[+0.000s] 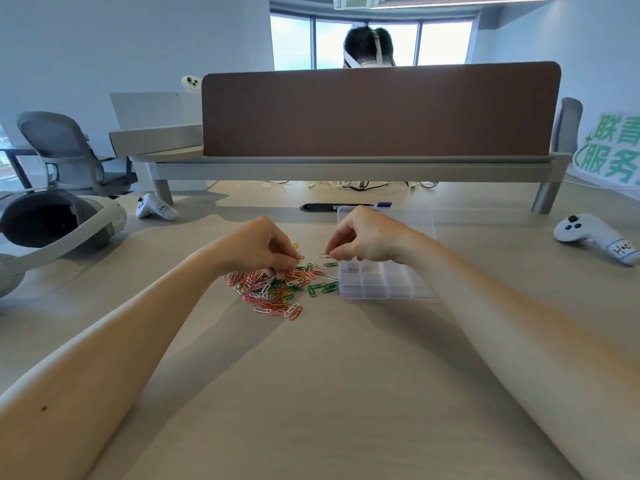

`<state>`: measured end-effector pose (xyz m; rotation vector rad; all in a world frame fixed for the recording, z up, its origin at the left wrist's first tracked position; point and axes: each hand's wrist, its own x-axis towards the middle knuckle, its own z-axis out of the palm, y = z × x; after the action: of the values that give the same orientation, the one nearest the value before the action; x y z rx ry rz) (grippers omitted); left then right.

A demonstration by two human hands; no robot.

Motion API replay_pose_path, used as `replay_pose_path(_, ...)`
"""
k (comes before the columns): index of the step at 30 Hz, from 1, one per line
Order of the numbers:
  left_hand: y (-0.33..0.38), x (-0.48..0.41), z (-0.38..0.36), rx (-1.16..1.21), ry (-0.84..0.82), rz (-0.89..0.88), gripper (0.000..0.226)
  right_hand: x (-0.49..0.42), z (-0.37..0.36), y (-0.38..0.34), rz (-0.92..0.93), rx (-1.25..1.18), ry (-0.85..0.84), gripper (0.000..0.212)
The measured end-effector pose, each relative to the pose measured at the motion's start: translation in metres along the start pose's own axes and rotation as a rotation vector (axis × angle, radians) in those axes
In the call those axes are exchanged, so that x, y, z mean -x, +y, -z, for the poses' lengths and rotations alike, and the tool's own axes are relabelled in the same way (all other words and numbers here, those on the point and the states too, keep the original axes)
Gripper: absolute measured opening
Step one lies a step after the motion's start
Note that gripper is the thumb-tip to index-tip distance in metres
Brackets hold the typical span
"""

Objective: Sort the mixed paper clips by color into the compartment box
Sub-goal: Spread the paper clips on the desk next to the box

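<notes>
Paper clips (273, 289) lie between headset (52, 223) and box (388, 285).

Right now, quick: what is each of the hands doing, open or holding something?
Left hand: fingers curled, pinching clips in the mixed pile.
Right hand: pinching a single paper clip near the compartment box.

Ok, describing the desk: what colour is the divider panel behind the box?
The panel is brown; head view.

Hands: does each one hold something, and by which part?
The right hand pinches one paper clip by one end. The left hand fingers the pile; a hold cannot be told.
</notes>
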<state>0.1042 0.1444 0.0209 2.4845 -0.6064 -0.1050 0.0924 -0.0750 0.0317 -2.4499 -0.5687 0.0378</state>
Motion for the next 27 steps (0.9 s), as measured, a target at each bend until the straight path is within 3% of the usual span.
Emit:
replay_pose_path(5,0.030,-0.020,-0.011,-0.041,0.142,-0.105,0.007,0.004,0.020,0.022,-0.141,0.012,0.065,0.012)
replay_pose_path(12,0.053,-0.057,-0.034,-0.214,0.093,-0.197,0.016,0.003,0.022,0.035,-0.233,0.128,0.018,0.012)
replay_pose_path(18,0.046,-0.057,-0.021,-0.184,0.104,-0.194,0.012,0.002,0.027,0.035,-0.200,0.154,0.023,0.016)
replay_pose_path(22,0.022,-0.042,0.002,-0.265,0.001,-0.128,0.008,0.001,0.023,0.027,-0.132,0.133,0.022,0.014)
replay_pose_path(27,-0.010,-0.014,0.022,-0.304,-0.106,-0.025,0.010,-0.011,-0.002,-0.002,0.003,0.202,-0.095,0.014)
